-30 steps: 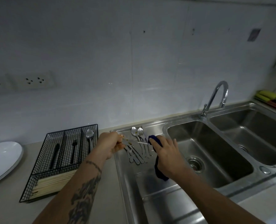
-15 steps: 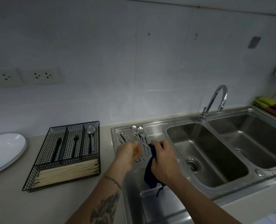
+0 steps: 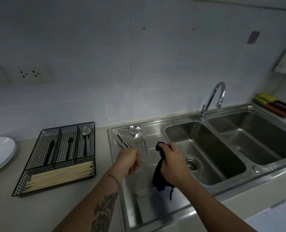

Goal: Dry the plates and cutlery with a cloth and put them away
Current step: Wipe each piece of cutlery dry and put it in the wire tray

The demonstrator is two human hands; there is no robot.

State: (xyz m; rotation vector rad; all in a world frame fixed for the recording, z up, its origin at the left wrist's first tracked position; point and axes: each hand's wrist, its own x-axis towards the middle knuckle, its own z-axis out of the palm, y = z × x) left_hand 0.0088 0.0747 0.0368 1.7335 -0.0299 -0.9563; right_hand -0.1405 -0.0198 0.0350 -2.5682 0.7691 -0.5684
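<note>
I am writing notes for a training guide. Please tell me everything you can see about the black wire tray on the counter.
The black wire tray is a shallow rectangular basket of thin black mesh, resting flat on the pale counter left of the sink's draining board. Dividers make three narrow far compartments and one long near compartment. The far ones hold a black-handled knife, a black-handled fork and a silver spoon. The near one holds pale chopsticks lying lengthwise. Neither hand touches it.

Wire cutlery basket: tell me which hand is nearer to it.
Left. The left hand, holding a spoon, is just right of the wire cutlery basket; the right hand is farther right.
</note>
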